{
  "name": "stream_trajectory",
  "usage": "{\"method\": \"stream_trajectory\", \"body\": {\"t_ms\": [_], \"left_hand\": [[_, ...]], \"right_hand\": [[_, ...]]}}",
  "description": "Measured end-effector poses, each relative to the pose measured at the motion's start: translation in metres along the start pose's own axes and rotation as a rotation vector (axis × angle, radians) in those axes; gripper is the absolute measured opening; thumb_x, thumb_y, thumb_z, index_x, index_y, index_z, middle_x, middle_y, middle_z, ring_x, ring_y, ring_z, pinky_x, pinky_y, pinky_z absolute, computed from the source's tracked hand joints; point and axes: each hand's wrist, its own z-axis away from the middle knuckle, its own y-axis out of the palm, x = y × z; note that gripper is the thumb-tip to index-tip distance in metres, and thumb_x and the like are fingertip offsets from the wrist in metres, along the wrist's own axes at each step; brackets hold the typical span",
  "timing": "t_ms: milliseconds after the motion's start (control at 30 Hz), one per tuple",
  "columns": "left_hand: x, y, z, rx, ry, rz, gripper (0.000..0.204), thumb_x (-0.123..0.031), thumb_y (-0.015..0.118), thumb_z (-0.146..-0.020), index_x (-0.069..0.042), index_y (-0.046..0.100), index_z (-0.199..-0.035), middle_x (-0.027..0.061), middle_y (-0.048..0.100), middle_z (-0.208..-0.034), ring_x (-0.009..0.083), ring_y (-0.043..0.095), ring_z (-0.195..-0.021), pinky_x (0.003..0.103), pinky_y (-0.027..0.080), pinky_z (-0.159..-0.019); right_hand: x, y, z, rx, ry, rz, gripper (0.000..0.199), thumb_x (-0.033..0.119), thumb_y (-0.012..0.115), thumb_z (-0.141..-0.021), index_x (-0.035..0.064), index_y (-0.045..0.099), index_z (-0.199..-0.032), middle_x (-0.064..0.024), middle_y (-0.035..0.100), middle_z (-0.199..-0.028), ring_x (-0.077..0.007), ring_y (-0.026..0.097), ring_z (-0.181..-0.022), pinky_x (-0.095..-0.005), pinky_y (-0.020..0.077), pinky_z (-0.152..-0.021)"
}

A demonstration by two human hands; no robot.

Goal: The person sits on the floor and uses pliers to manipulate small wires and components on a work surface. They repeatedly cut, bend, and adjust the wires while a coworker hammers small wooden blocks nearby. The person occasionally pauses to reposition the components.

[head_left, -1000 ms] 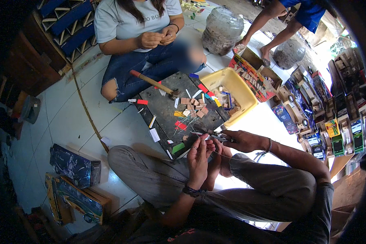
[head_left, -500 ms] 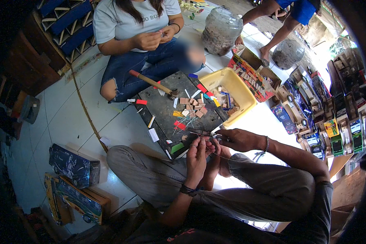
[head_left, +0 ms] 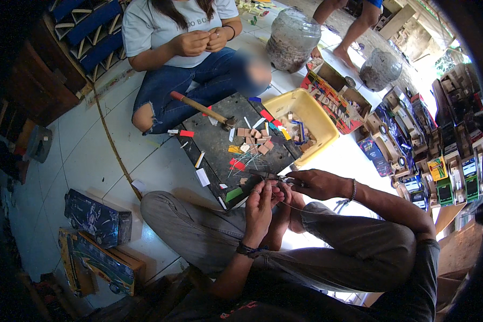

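Note:
My right hand (head_left: 319, 184) grips a pair of pliers (head_left: 269, 175), its jaws pointing left over the near edge of a low black table (head_left: 212, 150). Just below the jaws, my left hand (head_left: 259, 212) is closed in a pinch on a thin wire (head_left: 301, 209), which trails off to the right over my lap. My fingers hide most of the held end, and whether the jaws touch it I cannot tell. Small wooden blocks (head_left: 260, 140), cut wire pieces (head_left: 245, 161) and coloured scraps lie on the tabletop, with a wooden-handled hammer (head_left: 204, 110) at its far left.
A yellow bin (head_left: 324, 126) with wooden pieces stands beyond the table's right side. Across from me sits a person (head_left: 182, 59) in torn jeans. Toy vehicles (head_left: 99, 217) lie at left; several more (head_left: 394, 137) are at right. Large clear plastic containers (head_left: 292, 40) stand behind.
My hands and the pliers are almost where they were. The seated person's hands have shifted slightly, and the person in blue shorts at the back has moved partly out of view.

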Motion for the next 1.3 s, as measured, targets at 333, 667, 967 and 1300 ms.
{"method": "stream_trajectory", "body": {"t_ms": [333,667,967,1300], "left_hand": [[-0.001,0.0,0.001,-0.013,-0.057,0.13,0.026,-0.025,0.049,-0.101,-0.002,0.057,-0.111,0.0042,0.06,-0.093,0.0136,0.063,-0.087,0.028,0.054,-0.08],[0.003,0.023,0.014,-0.088,0.02,0.295,0.036,-0.014,0.05,-0.1,-0.005,0.035,-0.131,0.0135,0.054,-0.114,0.02,0.063,-0.098,0.033,0.058,-0.084],[0.008,0.023,0.016,-0.125,0.081,0.2,0.043,-0.015,0.054,-0.099,-0.003,0.037,-0.137,0.011,0.051,-0.115,0.0165,0.063,-0.094,0.029,0.057,-0.082],[0.01,0.023,0.016,-0.199,0.058,0.197,0.04,-0.012,0.055,-0.097,-0.009,0.042,-0.135,0.0066,0.051,-0.111,0.0143,0.061,-0.09,0.029,0.057,-0.078]], "right_hand": [[0.001,0.005,0.0,-0.038,0.057,0.056,0.034,0.026,0.055,-0.095,0.0002,0.056,-0.117,-0.0244,0.064,-0.097,-0.0397,0.064,-0.089,-0.0463,0.0518,-0.077],[-0.002,0.011,-0.003,-0.105,0.112,0.075,0.029,0.026,0.059,-0.092,-0.0004,0.06,-0.104,-0.0217,0.065,-0.091,-0.0376,0.066,-0.082,-0.0443,0.0525,-0.071],[-0.009,0.024,-0.003,-0.063,0.177,-0.032,0.032,0.029,0.056,-0.095,-0.0011,0.054,-0.106,-0.0219,0.066,-0.088,-0.0372,0.066,-0.081,-0.043,0.052,-0.069],[0.003,0.026,-0.006,-0.025,0.287,-0.06,0.034,0.03,0.058,-0.094,-0.0019,0.056,-0.106,-0.022,0.067,-0.09,-0.0352,0.068,-0.084,-0.0419,0.053,-0.072]]}}
